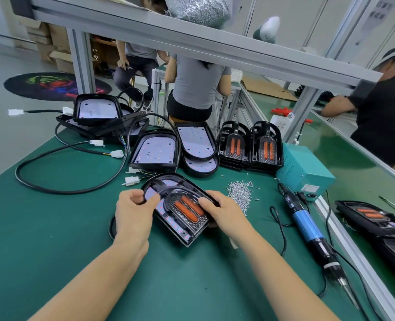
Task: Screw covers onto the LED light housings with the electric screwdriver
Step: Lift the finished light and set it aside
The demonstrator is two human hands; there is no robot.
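Note:
A black LED light housing (182,235) with a white LED board lies tilted on the green mat at the centre. A black cover (187,209) with two orange lenses sits in it. My left hand (134,212) pinches the housing's left rim and a black loop of the cover. My right hand (224,210) grips the right edge of the cover and housing. The blue and black electric screwdriver (310,230) lies on the mat to the right, untouched. A pile of small silver screws (240,192) lies just beyond my right hand.
Open housings (155,151) with cables are stacked behind, and stacks of orange-lens covers (249,147) stand at the back. A teal power box (305,167) sits right of them. Finished lights (372,218) lie on the right conveyor. Other people work beyond an aluminium frame (192,35).

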